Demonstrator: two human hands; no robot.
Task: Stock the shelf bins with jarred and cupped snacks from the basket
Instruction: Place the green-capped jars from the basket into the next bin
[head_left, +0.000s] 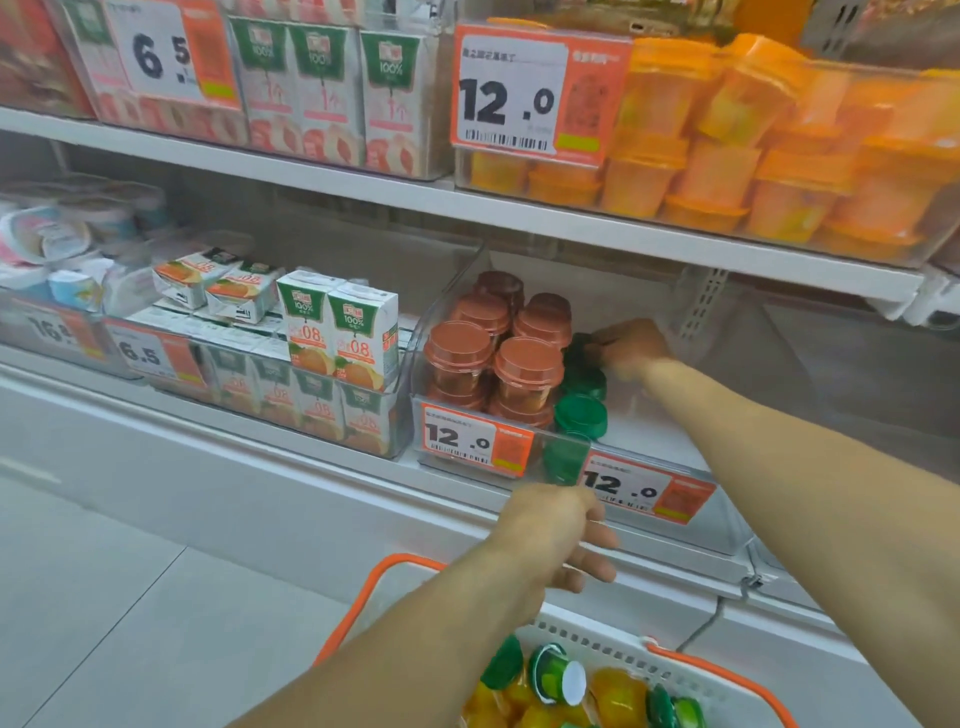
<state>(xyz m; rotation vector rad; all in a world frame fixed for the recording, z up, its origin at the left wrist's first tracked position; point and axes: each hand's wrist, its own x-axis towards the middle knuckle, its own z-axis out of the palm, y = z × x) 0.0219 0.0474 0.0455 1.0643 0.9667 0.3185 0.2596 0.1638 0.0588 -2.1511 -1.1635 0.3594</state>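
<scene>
Glossy green-lidded cups (558, 675) fill the perforated white basket (613, 647) nearest. Left hand (558, 535) hovers loosely curled at the shelf's front edge; right hand (631, 345) grips a green-lidded jar (577, 345) inside the clear bin (727, 525).

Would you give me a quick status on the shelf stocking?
Right hand setting a green-lidded cup deep in the bin. Left hand empty, over the basket. Nothing blocking.

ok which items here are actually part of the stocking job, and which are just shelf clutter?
In the job:
basket
green-lidded cups
clear bin
right hand
left hand

Just there:
brown-lidded cups
juice cartons
orange cups
price tags
</scene>
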